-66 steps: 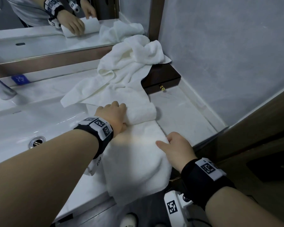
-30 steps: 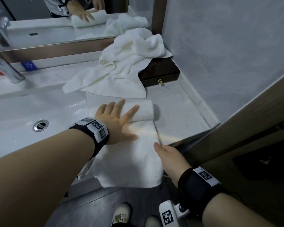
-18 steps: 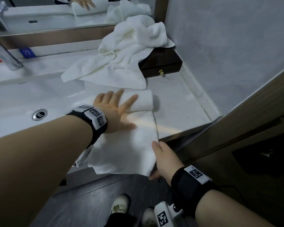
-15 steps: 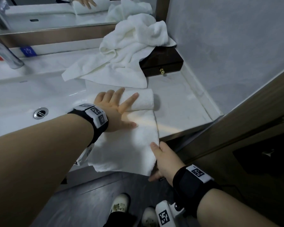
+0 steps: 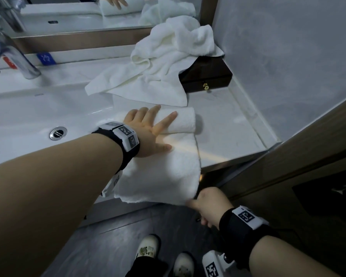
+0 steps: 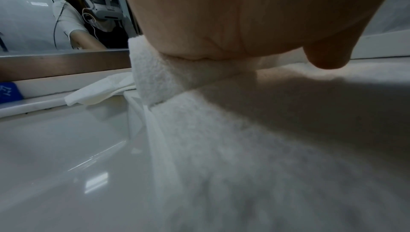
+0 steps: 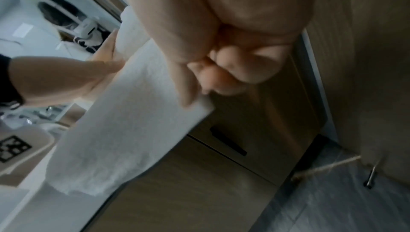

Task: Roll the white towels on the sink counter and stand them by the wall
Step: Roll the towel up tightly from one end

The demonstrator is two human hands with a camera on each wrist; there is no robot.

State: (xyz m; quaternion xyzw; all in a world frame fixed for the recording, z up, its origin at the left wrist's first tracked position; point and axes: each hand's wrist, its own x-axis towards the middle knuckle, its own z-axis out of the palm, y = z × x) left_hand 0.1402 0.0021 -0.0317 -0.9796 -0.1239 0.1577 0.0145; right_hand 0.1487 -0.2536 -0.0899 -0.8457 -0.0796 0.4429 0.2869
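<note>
white towel [image 5: 164,172] half-rolled, right hand [image 5: 210,202] pinching corner

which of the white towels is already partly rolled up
The near towel under the left hand, its far end rolled, its near corner pinched by the right hand. The crumpled towel behind is unrolled.

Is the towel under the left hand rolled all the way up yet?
No: only the far end of the towel is rolled under the left hand; the rest lies flat, hanging over the counter edge.

Chrome faucet [image 5: 12,56], sink drain [image 5: 58,133], dark wooden box [image 5: 207,76] with brass knob, mirror [image 5: 78,13], white shoes [image 5: 148,248]
</note>
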